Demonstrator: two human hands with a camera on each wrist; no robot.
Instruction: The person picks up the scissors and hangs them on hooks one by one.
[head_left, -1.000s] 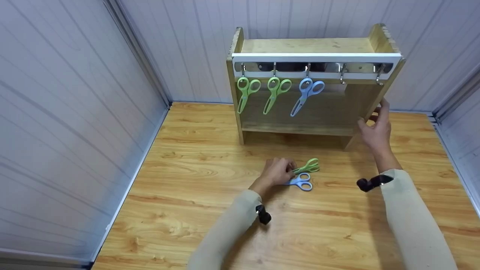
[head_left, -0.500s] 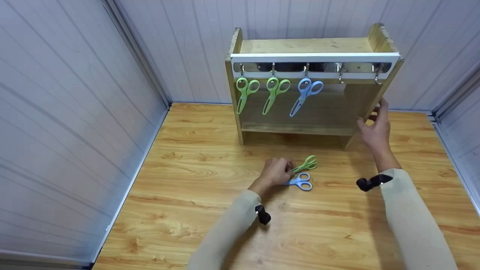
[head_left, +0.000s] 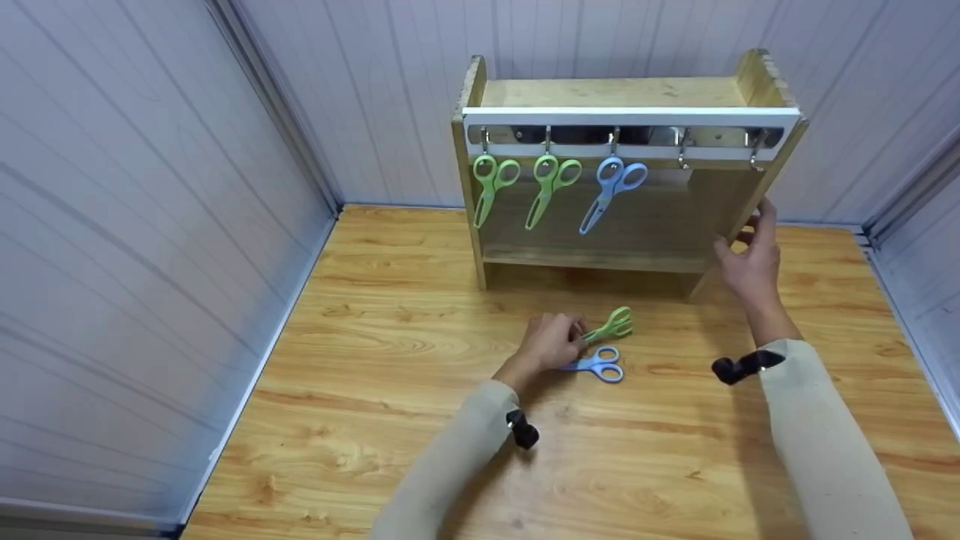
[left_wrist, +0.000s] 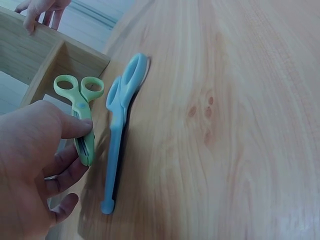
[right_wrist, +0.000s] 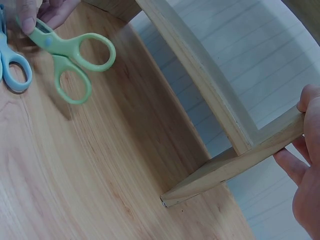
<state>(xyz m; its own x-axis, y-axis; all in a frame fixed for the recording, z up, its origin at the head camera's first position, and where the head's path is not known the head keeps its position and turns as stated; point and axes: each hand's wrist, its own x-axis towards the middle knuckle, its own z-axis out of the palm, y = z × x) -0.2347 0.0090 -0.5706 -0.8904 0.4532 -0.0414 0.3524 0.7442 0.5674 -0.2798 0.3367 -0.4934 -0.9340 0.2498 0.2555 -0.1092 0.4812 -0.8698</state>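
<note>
My left hand pinches a pair of green scissors by the blades between thumb and fingers, with the handle loops pointing away from the palm. Right beside it, a pair of blue scissors lies on the wooden surface. At the shelf's right side, my right hand grips the edge of the side board, thumb in front and fingers behind. From the hooks on the wooden shelf hang two green scissors and one blue pair, each by one loop.
A white-framed hook rail runs along the shelf's upper front; its two rightmost hooks carry nothing. Pale panel walls stand at the left, back and right. The wood-grain tabletop stretches in front of the shelf.
The green scissors in my left hand have tilted, their loops rising slightly and lifting off the surface, away from the blue pair. My right hand stays on the shelf's side.
</note>
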